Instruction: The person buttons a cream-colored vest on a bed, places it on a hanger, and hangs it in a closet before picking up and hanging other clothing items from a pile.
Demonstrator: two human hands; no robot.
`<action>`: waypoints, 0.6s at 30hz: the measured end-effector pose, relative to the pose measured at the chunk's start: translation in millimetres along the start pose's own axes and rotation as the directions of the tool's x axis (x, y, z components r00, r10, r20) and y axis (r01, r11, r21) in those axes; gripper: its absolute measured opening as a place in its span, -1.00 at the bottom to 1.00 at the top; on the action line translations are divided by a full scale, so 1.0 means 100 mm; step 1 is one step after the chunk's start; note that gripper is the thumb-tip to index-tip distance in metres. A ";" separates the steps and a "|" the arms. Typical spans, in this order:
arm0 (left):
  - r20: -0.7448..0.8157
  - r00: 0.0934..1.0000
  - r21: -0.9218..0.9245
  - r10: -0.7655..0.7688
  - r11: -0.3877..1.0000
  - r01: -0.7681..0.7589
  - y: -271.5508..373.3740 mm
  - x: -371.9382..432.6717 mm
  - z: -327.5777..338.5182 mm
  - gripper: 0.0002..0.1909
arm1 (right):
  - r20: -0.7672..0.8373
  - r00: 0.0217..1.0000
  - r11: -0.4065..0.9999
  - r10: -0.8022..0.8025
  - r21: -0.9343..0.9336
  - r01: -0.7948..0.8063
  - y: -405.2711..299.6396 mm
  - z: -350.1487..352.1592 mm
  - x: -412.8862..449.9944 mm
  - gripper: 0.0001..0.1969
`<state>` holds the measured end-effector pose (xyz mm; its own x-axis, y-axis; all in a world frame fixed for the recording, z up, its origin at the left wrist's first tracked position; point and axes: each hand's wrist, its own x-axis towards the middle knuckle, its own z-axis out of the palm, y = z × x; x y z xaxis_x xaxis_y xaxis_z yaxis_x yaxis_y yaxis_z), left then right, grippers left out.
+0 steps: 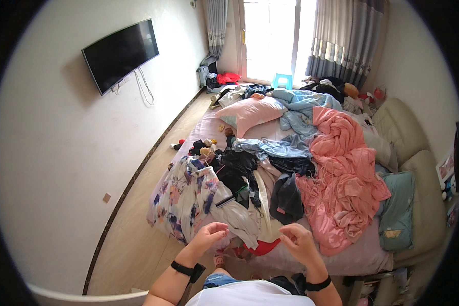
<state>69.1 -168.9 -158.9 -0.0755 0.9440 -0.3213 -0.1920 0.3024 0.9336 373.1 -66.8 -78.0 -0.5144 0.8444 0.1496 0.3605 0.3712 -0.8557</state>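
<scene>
Both of my hands are raised in front of me over the near edge of the bed, with a gap between them. My left hand (212,234) is empty, its fingers curved and apart, nearest a pale grey garment (237,218). Over on the other side, my right hand (296,237) also holds nothing, its thumb apart from the fingers. A red cloth (263,248) lies between and below them. Beyond are a cream garment (264,199), a dark grey garment (287,199), black clothes (235,168) and a floral garment (187,195), heaped together.
A crumpled pink quilt (340,183) covers the bed's right side, near a teal pillow (397,210) and the padded headboard (424,191). Farther back lie a pink pillow (256,111) and a blue quilt (306,99). A television (122,55) hangs on the left wall.
</scene>
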 end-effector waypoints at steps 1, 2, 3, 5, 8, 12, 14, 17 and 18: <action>0.019 0.999 -0.039 -0.025 0.999 0.026 0.00 0.18 -0.11 -0.67 | 0.005 1.000 1.000 0.008 -0.017 -0.008 -0.01 0.08 0.10 -0.83; 0.029 0.999 -0.086 -0.028 0.996 0.031 -0.02 0.32 -0.24 -0.68 | 0.028 0.999 0.999 0.037 0.000 -0.037 -0.06 0.16 0.17 -0.83; 0.023 0.999 -0.114 -0.037 0.993 0.039 -0.04 0.48 -0.39 -0.68 | 0.056 0.996 0.998 0.067 0.014 -0.068 -0.11 0.24 0.28 -0.83; -0.011 0.990 -0.219 -0.142 0.966 0.136 -0.13 0.80 -0.75 -0.72 | 0.111 0.991 0.997 0.076 -0.024 -0.074 -0.24 0.41 0.50 -0.83; -0.122 0.962 -0.243 -0.245 0.947 0.211 -0.35 1.29 -1.20 -0.76 | 0.067 0.994 0.995 0.085 -0.057 -0.081 -0.29 0.57 0.74 -0.77; -0.210 0.922 -0.228 -0.325 0.933 0.277 -0.74 1.98 -1.69 -0.79 | 0.080 0.975 0.969 0.205 -0.157 -0.191 -0.13 0.76 0.89 -0.77; -0.248 0.907 -0.269 -0.341 0.923 0.274 -0.88 2.22 -1.85 -0.81 | 0.069 0.958 0.957 0.277 -0.111 -0.269 -0.08 0.84 0.95 -0.77; -0.262 0.900 -0.210 -0.349 0.931 0.300 -1.02 2.62 -2.09 -0.79 | 0.083 0.969 0.957 0.232 -0.195 -0.213 -0.18 0.95 1.12 -0.82; -0.250 0.900 -0.170 -0.357 0.931 0.322 -0.96 2.80 -2.05 -0.77 | 0.066 0.964 0.948 0.257 -0.209 -0.239 -0.14 0.96 1.13 -0.82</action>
<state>-134.0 39.0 -371.0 -0.2442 0.7085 -0.6621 -0.3693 0.5634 0.7390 235.2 -13.2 -96.0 -0.4543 0.8842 -0.1085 0.6274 0.2311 -0.7436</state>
